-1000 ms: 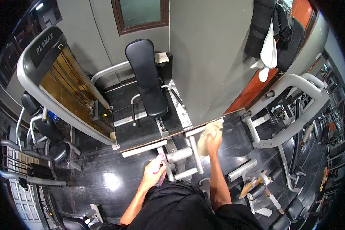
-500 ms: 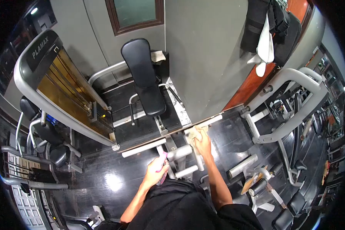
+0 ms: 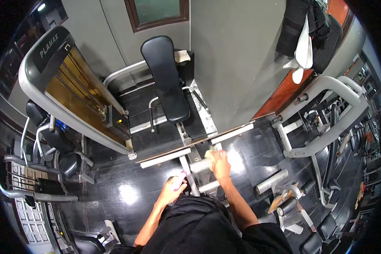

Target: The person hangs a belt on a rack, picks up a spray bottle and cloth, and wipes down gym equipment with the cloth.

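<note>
My left hand (image 3: 170, 191) is closed round a pink spray bottle (image 3: 180, 178), held low beside the machine's grey metal frame (image 3: 189, 175). Its lower part is mostly hidden by my fingers. In my right hand (image 3: 221, 167) is a pale yellowish cloth (image 3: 210, 156), bunched under the fingers at the right end of a thick grey tube (image 3: 200, 166). That hand is slightly smeared by motion. Just beyond both hands stands a plate seen edge-on (image 3: 199, 142), with light-coloured bars along its near side.
A black padded seat (image 3: 176, 109) stands beyond the plate, beside a weight-stack tower (image 3: 46, 89) at left. Another grey machine frame (image 3: 321, 139) is at right. A padded roller (image 3: 271, 182) sits low at right. Black gear and a white cloth (image 3: 303, 48) hang on the wall.
My right hand has moved with the cloth from the upright bar by the plate, nearer and down to the thick tube's end. The left hand keeps the bottle, lowered slightly. The view has shifted a little.
</note>
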The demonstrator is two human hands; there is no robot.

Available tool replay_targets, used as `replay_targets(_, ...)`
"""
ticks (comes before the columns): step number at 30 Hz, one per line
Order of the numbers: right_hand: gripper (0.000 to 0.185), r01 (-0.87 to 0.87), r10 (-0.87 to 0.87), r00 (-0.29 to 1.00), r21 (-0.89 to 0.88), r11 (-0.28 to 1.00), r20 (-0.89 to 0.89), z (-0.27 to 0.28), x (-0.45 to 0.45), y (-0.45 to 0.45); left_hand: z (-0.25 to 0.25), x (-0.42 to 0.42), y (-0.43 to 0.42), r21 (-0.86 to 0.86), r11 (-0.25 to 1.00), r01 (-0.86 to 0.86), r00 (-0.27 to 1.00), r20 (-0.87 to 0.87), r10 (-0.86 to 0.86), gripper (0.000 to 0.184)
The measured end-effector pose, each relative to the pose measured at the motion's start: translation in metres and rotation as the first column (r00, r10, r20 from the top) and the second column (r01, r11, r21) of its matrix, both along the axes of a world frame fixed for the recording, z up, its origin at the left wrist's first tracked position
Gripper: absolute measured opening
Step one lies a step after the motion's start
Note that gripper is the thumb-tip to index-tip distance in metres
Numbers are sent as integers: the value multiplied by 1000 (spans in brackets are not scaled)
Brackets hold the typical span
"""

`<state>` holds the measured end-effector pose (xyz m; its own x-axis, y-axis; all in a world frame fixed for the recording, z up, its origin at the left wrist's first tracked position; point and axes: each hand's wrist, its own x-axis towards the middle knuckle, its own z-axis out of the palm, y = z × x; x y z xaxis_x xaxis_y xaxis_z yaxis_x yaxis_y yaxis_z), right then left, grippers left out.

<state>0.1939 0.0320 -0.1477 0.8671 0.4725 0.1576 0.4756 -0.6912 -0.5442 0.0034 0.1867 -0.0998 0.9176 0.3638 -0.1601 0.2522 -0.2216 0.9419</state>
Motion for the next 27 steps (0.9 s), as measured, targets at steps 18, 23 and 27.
replay_targets(18,33,-171,174,985,127,977,-18,-45,-31,13,-8,-18,-3,-105,992,-72,997,-17,71,14)
replay_targets(23,30,-350,342,929,-30,936,-139,-46,-67,11,-14,-16,-6,-94,995,-41,999,6,42,14)
replay_targets(27,30,122,-111,986,82,989,-127,-70,-36,-25,-5,-18,-7,-92,996,-9,1000,1,9,15)
